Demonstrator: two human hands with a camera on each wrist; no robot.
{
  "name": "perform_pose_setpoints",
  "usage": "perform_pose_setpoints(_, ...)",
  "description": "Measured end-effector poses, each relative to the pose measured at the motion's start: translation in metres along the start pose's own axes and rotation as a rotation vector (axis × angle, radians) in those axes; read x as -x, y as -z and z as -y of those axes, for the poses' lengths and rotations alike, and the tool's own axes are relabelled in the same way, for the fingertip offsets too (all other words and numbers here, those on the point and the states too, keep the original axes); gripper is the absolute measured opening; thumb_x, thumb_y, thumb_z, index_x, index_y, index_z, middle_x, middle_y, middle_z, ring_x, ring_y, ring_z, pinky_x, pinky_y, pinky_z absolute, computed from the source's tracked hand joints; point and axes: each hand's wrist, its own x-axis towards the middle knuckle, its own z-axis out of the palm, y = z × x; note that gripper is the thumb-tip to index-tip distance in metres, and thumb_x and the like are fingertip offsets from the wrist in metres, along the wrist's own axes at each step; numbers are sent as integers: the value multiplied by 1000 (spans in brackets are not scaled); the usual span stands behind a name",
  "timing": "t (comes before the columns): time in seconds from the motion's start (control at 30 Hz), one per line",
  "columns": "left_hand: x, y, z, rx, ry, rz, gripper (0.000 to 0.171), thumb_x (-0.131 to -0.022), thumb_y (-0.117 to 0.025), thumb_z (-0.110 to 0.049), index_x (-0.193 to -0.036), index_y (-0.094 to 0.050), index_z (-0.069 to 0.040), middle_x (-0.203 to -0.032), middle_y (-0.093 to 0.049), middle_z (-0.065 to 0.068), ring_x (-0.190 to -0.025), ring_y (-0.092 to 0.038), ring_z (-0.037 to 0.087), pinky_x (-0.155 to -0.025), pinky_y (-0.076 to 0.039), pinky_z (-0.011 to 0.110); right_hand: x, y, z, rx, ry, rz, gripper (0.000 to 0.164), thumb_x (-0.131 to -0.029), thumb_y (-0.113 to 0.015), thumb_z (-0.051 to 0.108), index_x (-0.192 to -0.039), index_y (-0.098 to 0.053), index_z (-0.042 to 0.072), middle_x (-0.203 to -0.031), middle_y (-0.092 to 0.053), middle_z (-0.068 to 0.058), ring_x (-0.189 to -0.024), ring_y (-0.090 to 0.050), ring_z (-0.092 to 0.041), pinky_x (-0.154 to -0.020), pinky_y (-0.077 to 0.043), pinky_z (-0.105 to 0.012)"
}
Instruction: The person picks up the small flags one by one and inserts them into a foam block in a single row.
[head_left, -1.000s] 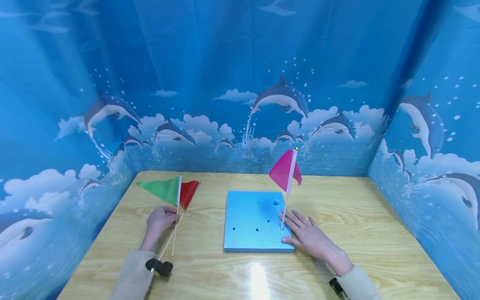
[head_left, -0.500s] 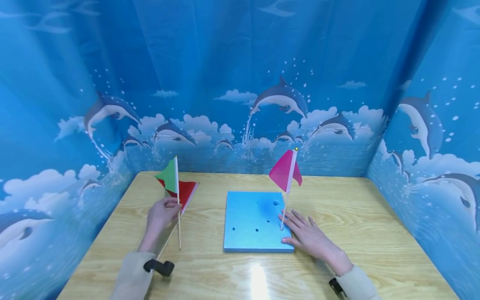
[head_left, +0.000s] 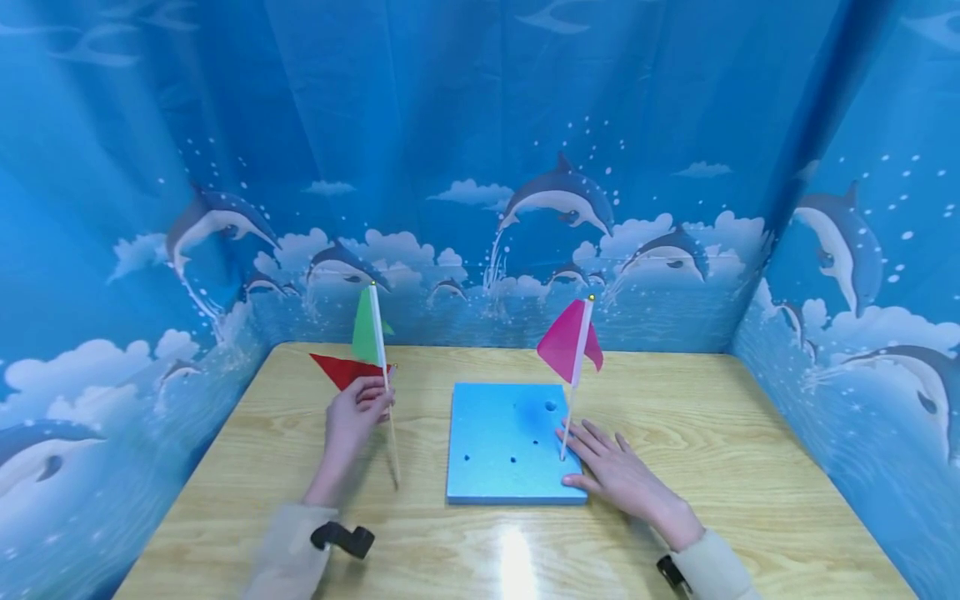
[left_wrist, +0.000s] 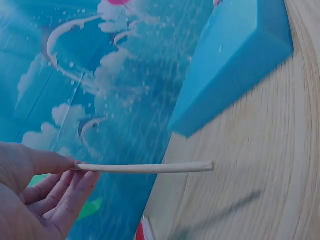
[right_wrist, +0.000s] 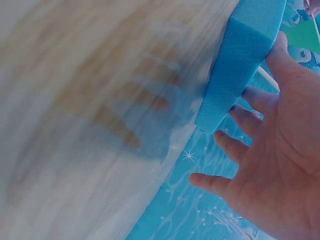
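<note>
Between thumb and fingers, my left hand pinches the wooden stick of a green flag, which stands nearly upright above the table. In the left wrist view the bare lower end of the stick points away from the fingers. Behind that hand a red flag lies on the table, partly hidden. My right hand, fingers spread and straight, rests against the right edge of a blue foam block with several holes in its top. A pink flag stands in one of them, beside the right fingers.
The foam block sits mid-table on the light wooden tabletop. A blue curtain printed with dolphins and clouds encloses the table at the back and both sides.
My left hand has lifted the green flag off the red one and carried it to the right, turning it upright. The red flag has stayed on the table. The right hand has not moved.
</note>
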Motion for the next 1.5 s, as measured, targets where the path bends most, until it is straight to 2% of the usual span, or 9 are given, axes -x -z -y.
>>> perform_pose_setpoints(0.1, 2, -13, -6, 63, -34, -1, 31, -95, -69, -2, -124, -62, 8, -115, -68, 28, -77, -66, -2, -68, -60, 18, 0, 0, 0, -1, -2, 3, 69, -100, -59, 45, -157, -37, 13, -160, -38, -14, -147, -32, -43, -109, -26, -78)
perform_pose_setpoints(0.27, 7, -38, -19, 109, -110, 19, 29, -93, -72, -3, -121, -65, 5, -114, -69, 26, -91, -73, 21, -71, -62, 23, 0, 0, 0, -5, -4, 10, 70, -100, -59, 45, -158, -36, 13, -161, -36, -13, -147, -31, -43, -109, -25, -78)
perform_pose_setpoints(0.33, 8, -49, -22, 114, -163, 28, 28, -92, -73, -2, -119, -66, 4, -112, -70, 25, -94, -73, 29, -72, -62, 26, 0, 0, 0, -7, -5, 12, 70, -100, -59, 45, -158, -36, 13, -161, -36, -13, -148, -31, -43, -109, -25, -78)
perform_pose_setpoints(0.43, 9, -68, -24, 157, -254, 46, 27, -91, -72, 1, -117, -65, 8, -108, -70, 26, -92, -72, 35, -71, -63, 30, 0, 0, 0, -7, -7, 15, 70, -101, -59, 46, -158, -36, 13, -162, -35, -13, -148, -30, -43, -109, -24, -78)
perform_pose_setpoints(0.57, 13, -91, -27, 208, -334, 86, 27, -92, -72, 2, -116, -64, 11, -106, -71, 27, -91, -72, 37, -72, -63, 31, 0, 1, 0, -10, -13, 19, 70, -101, -59, 46, -158, -36, 13, -162, -35, -13, -148, -30, -43, -110, -24, -78)
perform_pose_setpoints(0.73, 20, -115, -34, 246, -360, 142, 26, -92, -72, -1, -115, -65, 7, -105, -71, 24, -92, -71, 38, -72, -63, 29, 0, 1, 1, -22, -19, 23, 70, -101, -59, 46, -158, -35, 14, -163, -34, -12, -148, -29, -43, -110, -23, -78)
perform_pose_setpoints(0.93, 25, -138, -32, 256, -404, 172, 24, -91, -72, 2, -113, -65, 9, -103, -71, 25, -90, -72, 40, -71, -63, 30, -1, 1, 1, -27, -26, 26, 70, -101, -59, 46, -158, -36, 15, -163, -34, -12, -148, -29, -43, -110, -23, -78)
perform_pose_setpoints(1.2, 31, -151, -25, 277, -415, 186, 23, -91, -71, 4, -113, -66, 7, -101, -72, 25, -90, -70, 46, -72, -64, 39, -1, 0, 0, -19, -28, 26, 70, -101, -58, 47, -158, -36, 15, -162, -35, -12, -148, -30, -43, -110, -23, -79)
perform_pose_setpoints(1.5, 37, -152, -15, 137, -410, 193, 17, -94, -72, -5, -110, -68, -2, -101, -75, 12, -90, -73, 29, -72, -62, 26, -1, 0, -1, -3, -27, 27, 70, -101, -57, 49, -158, -36, 14, -161, -36, -13, -148, -30, -43, -110, -25, -78)
